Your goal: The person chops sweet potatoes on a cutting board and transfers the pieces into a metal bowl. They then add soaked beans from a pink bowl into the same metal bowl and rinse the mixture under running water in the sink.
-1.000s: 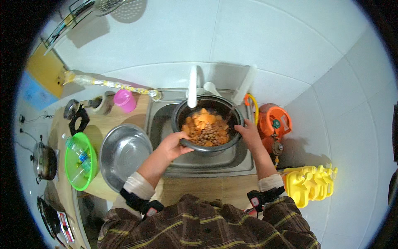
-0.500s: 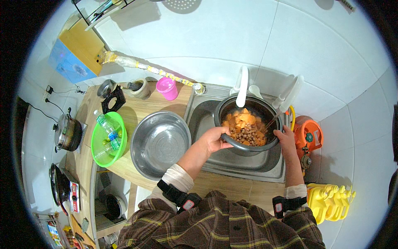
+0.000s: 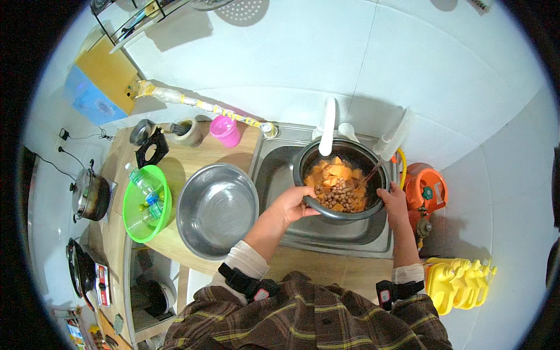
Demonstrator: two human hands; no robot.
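A dark, round pot (image 3: pixel 303 170) is held over the sink by both my hands. Inside it are orange chunks (image 3: pixel 336 172) that look like pumpkin or sweet potato, with brown peanuts or beans (image 3: pixel 343 198) in front of them and cloudy liquid around. My left hand (image 3: pixel 293 204) grips the near-left rim, thumb over the edge. On the right rim, my right hand (image 3: pixel 394 204) holds on with its fingers partly hidden. A thin brownish streak, perhaps a water stream, enters the pot on the right. The white faucet (image 3: pixel 328 128) reaches over the pot's back edge.
The steel sink (image 3: pixel 274 169) lies beneath the pot. On the counter to the left stand a large steel basin (image 3: pixel 217 210), a green basin (image 3: pixel 166 219) with plastic bottles, and a pink cup (image 3: pixel 225 132). An orange gas cylinder (image 3: pixel 429 188) and yellow plastic racks (image 3: pixel 458 284) are at right.
The whole view has shifted slightly, moving the scene a little left. Both hands keep their hold on the pot, and the orange chunks look more surrounded by liquid.
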